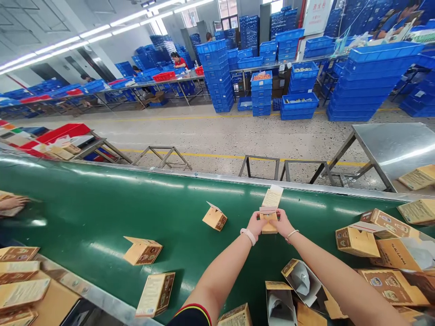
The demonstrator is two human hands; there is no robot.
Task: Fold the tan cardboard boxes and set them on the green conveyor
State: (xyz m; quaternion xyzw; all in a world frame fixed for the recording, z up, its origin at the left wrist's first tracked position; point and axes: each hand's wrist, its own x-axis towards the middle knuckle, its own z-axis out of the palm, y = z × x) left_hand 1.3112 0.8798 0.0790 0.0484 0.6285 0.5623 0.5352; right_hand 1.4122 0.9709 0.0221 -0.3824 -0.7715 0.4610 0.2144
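Note:
Both my hands are stretched out over the green conveyor belt [95, 213] and grip one small tan carton [269, 216]. My left hand [255, 224] holds its left side and my right hand [282, 222] holds its right side. The carton's top flap is open, and a printed leaflet [272, 197] sticks up out of it. I wear a white band on the left wrist and a thin bracelet on the right.
Loose cartons lie on the belt [215, 218] [142, 250] [156, 294]. A heap of open cartons [384, 244] is at the right. Flat cartons are stacked at lower left [18, 280]. Another person's hand [12, 203] shows at the left edge. Blue crate stacks [215, 74] stand beyond.

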